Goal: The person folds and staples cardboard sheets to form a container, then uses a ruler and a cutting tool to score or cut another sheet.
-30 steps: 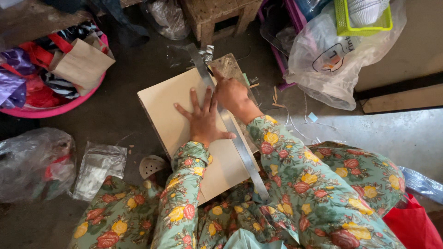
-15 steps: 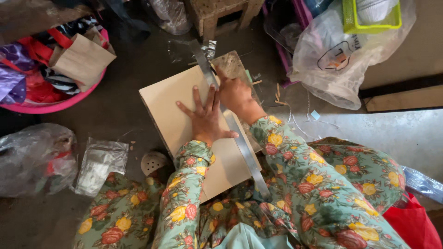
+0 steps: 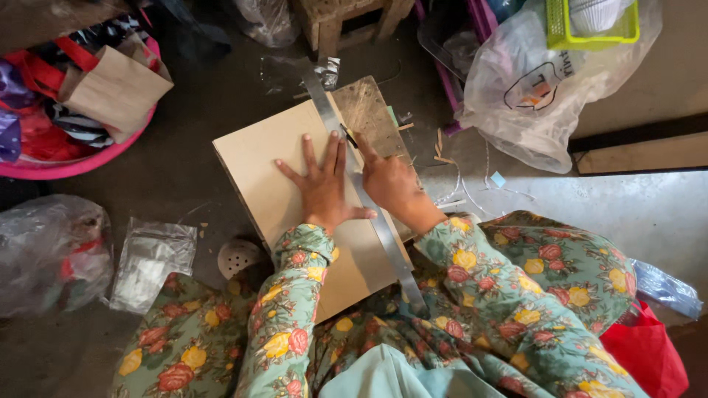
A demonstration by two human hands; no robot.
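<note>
Left hand (image 3: 324, 188), mid-frame, fingers spread flat, palm down on the card (image 3: 284, 180), thumb side against the ruler (image 3: 369, 203). It pins both in place.

Right hand (image 3: 391, 184) sits just right of the ruler, closed around a small dark cutter (image 3: 348, 135); only the tip shows, poking out past the index finger, so I cannot tell the exact grip. The tip touches or nearly touches the ruler's right edge, toward the upper centre of the frame.

The card is a tan rectangle lying flat on a wooden board (image 3: 372, 110), which peeks out at the card's upper right. Card tilted, corners pointing to upper and lower frame.

Key relation: the ruler's long axis runs diagonally from upper centre down to lower centre-right, ending near the person's lap. It lies between the two hands, left hand on its left side, right hand on its right. The cutter is at the far, upper end of that line, so the rest of the ruler's edge stretches from the tip back toward the body. Right hand is the one nearer the cutting edge.

Around: pink tub (image 3: 81, 158) of cloth upper left, clear bags (image 3: 147, 258) lower left, white plastic bag (image 3: 546, 96) upper right, red bag (image 3: 649, 354) lower right.
</note>
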